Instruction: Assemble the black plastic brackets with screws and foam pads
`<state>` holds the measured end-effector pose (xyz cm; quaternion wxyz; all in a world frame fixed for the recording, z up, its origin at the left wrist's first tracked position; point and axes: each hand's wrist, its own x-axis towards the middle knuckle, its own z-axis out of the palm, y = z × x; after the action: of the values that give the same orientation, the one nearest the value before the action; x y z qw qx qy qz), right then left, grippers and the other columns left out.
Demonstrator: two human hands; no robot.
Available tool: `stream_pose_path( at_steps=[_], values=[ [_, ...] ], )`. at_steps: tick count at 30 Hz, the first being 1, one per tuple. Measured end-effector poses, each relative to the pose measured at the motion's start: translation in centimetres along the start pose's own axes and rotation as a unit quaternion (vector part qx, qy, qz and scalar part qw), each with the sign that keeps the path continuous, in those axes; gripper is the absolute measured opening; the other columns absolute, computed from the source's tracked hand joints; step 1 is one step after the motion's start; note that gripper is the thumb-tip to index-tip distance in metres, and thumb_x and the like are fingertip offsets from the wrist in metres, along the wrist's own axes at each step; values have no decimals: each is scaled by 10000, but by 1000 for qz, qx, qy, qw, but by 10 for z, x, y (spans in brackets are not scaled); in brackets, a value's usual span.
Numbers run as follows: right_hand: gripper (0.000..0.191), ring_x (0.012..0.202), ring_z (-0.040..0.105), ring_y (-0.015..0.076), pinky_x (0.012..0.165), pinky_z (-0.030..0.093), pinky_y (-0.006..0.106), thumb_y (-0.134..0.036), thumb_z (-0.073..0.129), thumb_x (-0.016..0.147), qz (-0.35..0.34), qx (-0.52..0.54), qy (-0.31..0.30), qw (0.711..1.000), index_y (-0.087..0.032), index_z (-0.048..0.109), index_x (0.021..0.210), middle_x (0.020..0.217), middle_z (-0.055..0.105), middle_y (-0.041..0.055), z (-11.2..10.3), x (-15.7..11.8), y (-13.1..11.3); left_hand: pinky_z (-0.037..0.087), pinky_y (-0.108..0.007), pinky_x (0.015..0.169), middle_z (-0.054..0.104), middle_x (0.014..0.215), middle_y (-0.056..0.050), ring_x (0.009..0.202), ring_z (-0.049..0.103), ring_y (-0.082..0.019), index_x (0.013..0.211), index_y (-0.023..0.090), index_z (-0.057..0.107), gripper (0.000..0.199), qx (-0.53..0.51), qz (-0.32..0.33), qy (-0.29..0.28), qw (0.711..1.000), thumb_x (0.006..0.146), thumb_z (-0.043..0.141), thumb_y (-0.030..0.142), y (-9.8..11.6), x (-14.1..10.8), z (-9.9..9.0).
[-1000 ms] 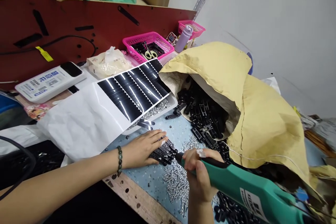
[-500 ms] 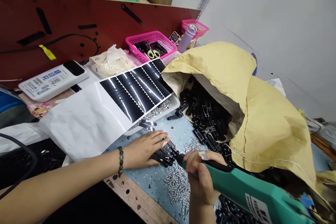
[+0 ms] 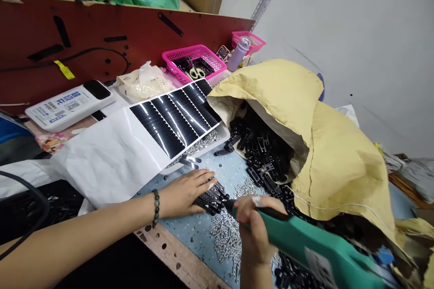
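Observation:
My left hand (image 3: 190, 192) lies over a row of black perforated parts (image 3: 212, 198), its fingers spread across them, with a beaded bracelet at the wrist. Wrapped round the dark front of a green power screwdriver (image 3: 312, 239) is my right hand (image 3: 256, 219); the tool's tip points at the right ends of those parts. Small silver screws (image 3: 227, 237) are piled on the blue mat (image 3: 190, 239) below and beside the tip. Whether the tip touches a screw is too small to tell.
A yellow sack (image 3: 342, 158) spills black parts (image 3: 261, 149) at the right. A sheet of black strips (image 3: 176, 117) covers part of a white tray (image 3: 225, 133) of silver pieces. Behind stand a pink basket (image 3: 169, 58), a purple bottle (image 3: 238, 54) and a white box (image 3: 69, 106).
The green screwdriver and my right hand have shifted slightly left and down. My left hand stays on the black parts. The whole view has moved a little.

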<state>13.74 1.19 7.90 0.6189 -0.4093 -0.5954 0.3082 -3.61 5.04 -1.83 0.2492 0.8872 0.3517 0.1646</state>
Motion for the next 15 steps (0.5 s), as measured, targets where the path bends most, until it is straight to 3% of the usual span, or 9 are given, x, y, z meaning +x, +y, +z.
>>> stream_pose_path(
  at_steps=[2,6,10,15],
  values=[
    [37,441,468,119,537,456,308,-223,516,886,-29,34,16,999,-224,534,918,535,478,-74,1,0,-10,264,-447,1145,279,1550,-96,1421,233,-303,1481,229,277,831,4,2,4,1000,813,676,520,0,0,1],
    [29,438,455,114,529,452,299,-224,522,886,-16,54,3,998,-220,538,910,530,471,-75,2,-1,-18,249,-439,1153,278,1549,-99,1422,232,-295,1483,233,270,840,13,3,7,1000,810,680,524,0,1,0],
    [30,424,450,105,541,456,289,-213,525,889,13,55,-10,998,-224,520,916,523,466,-89,1,-1,-4,251,-448,1152,259,1556,-102,1426,218,-300,1485,220,266,853,26,-4,-21,999,806,686,521,2,1,-2],
    [44,436,461,108,541,444,284,-228,537,898,25,42,-19,999,-226,496,914,538,472,-86,4,-4,15,239,-439,1157,267,1553,-108,1426,217,-296,1486,213,263,847,27,-5,-15,1000,810,693,489,4,1,-4]
  ],
)
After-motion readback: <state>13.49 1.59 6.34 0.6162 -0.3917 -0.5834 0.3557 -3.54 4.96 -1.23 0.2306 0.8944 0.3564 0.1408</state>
